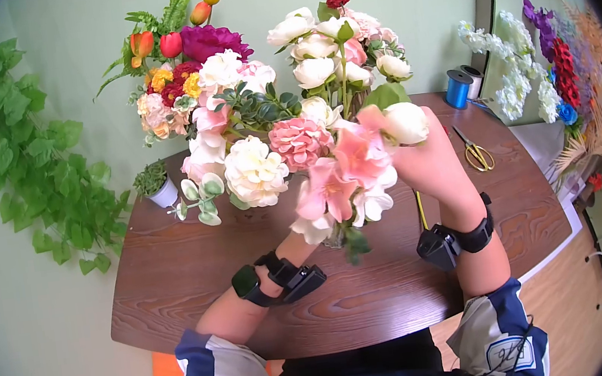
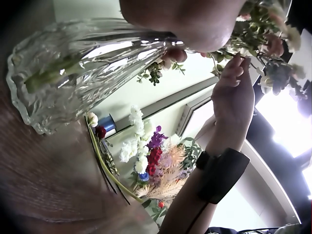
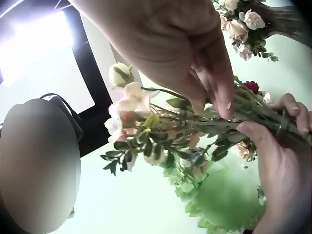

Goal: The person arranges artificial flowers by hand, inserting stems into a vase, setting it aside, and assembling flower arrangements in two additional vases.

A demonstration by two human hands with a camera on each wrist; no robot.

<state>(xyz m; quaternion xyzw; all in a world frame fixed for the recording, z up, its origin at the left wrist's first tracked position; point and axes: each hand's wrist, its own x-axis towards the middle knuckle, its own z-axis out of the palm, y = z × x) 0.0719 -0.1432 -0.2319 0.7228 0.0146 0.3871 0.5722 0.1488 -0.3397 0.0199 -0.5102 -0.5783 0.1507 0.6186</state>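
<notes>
A bouquet of pink and cream artificial flowers stands in a ribbed glass vase, largely hidden by blossoms in the head view. My left hand wraps round the vase's narrow upper part, with its thumb lying near the stems. Among those stems, my right hand has its fingers and thumb bent together and pinches a flower stem. From above, the right hand shows just behind a white peony bud. One thick cut stem end shows through the glass.
Behind stand two more arrangements, one with tulips and one with white peonies. Gold-handled scissors and a blue ribbon spool lie on the right. A small potted plant is at the table's left edge.
</notes>
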